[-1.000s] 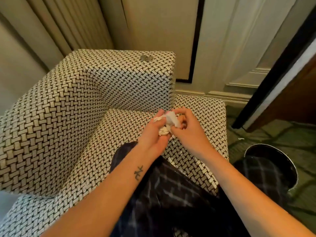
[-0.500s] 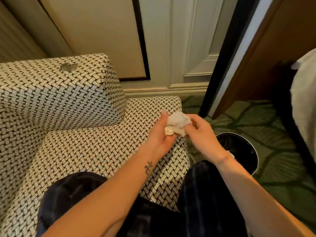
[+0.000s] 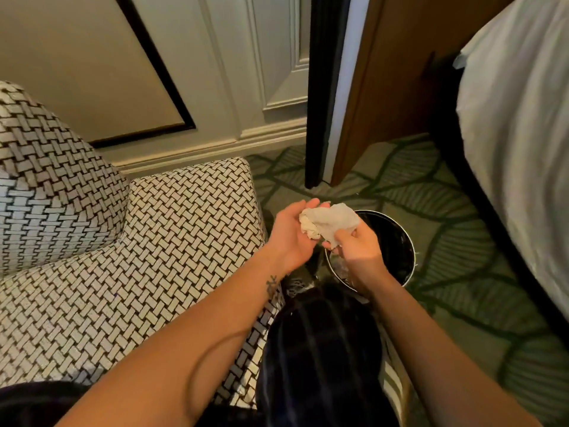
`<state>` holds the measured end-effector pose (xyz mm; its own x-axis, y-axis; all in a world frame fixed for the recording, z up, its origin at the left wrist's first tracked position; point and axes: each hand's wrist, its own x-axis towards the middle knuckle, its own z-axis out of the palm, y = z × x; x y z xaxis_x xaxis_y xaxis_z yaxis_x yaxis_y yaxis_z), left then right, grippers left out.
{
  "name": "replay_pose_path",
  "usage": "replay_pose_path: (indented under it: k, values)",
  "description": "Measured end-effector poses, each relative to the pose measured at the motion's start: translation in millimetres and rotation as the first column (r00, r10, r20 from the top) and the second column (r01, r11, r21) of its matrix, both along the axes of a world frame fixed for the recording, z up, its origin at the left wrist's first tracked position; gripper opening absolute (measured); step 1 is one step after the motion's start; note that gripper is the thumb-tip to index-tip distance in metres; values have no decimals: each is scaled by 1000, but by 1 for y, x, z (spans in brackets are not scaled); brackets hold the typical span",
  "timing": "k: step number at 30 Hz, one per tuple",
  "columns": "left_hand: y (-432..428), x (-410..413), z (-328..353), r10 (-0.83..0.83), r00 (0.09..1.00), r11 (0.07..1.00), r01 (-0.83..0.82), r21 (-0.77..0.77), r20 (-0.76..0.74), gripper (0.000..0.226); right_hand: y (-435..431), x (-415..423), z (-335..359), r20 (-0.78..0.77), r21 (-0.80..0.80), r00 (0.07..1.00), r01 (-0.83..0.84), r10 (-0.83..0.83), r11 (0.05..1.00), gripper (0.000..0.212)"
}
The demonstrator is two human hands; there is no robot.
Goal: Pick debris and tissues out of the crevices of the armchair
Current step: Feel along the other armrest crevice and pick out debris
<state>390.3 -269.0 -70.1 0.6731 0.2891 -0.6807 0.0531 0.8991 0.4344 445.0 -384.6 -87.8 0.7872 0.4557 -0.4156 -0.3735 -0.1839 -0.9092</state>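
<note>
A crumpled white tissue wad [image 3: 328, 224] lies in the upturned palm of my left hand [image 3: 291, 234], just past the right edge of the black-and-white woven armchair seat [image 3: 172, 229]. My right hand [image 3: 354, 246] pinches the wad's right side from below. Both hands hover over the left rim of a round black waste bin [image 3: 391, 241] on the floor. The armchair's armrest [image 3: 55, 186] rises at the left. The crevice between seat and armrest shows no debris here.
A white panelled wall with a baseboard [image 3: 215, 143] runs behind the chair. A dark door edge and wooden panel [image 3: 354, 103] stand behind the bin. A bed with white linen [image 3: 517, 134] fills the right. My knee in dark plaid trousers [image 3: 317, 349] is below the hands. Green leaf-patterned carpet surrounds the bin.
Both hands carried the tissue wad rightward off the seat to above the bin, and my view turned right with them. The left palm has turned upward under the wad.
</note>
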Motion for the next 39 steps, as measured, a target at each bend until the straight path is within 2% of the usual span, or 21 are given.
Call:
replay_pose_path:
  k: [4, 7, 9, 10, 13, 15, 17, 20, 23, 26, 28, 30, 35, 39]
  values:
    - [-18, 26, -27, -95, 991, 995, 98, 27, -97, 31, -19, 14, -29, -136, -65, 984, 106, -114, 992, 36]
    - [-36, 44, -50, -167, 974, 982, 178, 63, -153, 52, -36, 29, -52, -126, -178, 987, 80, -103, 981, 21]
    - [-43, 48, -59, -229, 957, 966, 246, 79, -178, 66, -45, 35, -68, -110, -232, 987, 91, -119, 968, 24]
    - [-44, 49, -64, -240, 949, 961, 262, 84, -205, 62, -48, 35, -72, -133, -228, 982, 99, -132, 969, 26]
    - [-46, 52, -66, -237, 921, 958, 275, 85, -308, 30, -52, 37, -75, -224, -197, 958, 135, -179, 971, 32]
    - [-47, 53, -67, -232, 914, 960, 270, 73, -334, 42, -54, 37, -77, -271, -208, 935, 176, -229, 962, 37]
    - [-48, 52, -68, -243, 916, 958, 278, 66, -319, 48, -55, 36, -78, -314, -207, 908, 220, -278, 953, 39]
    - [-48, 46, -68, -259, 915, 951, 297, 83, -309, 49, -55, 34, -71, -339, -188, 897, 232, -285, 954, 26]
    - [-45, 37, -63, -233, 938, 962, 261, 80, -255, 48, -49, 29, -53, -314, -119, 917, 218, -245, 969, 34]
    - [-42, 22, -37, -184, 961, 977, 201, 67, -208, 44, -39, 21, -24, -314, -38, 925, 213, -214, 976, 35]
    - [-36, 10, -22, -161, 973, 981, 176, 80, -163, 33, -33, 14, -3, -316, 16, 933, 188, -173, 982, 33]
    - [-26, -5, -4, -139, 982, 983, 153, 105, -125, 29, -26, 3, 18, -287, 66, 950, 147, -123, 987, 31]
    - [-1, -51, 44, -46, 999, 983, 47, 175, -15, 40, 0, -29, 68, -167, 108, 986, 24, -6, 994, 31]
    - [15, -90, 72, 0, 1000, 972, -5, 234, 23, 40, 15, -61, 109, -61, 137, 992, -99, 108, 986, 29]
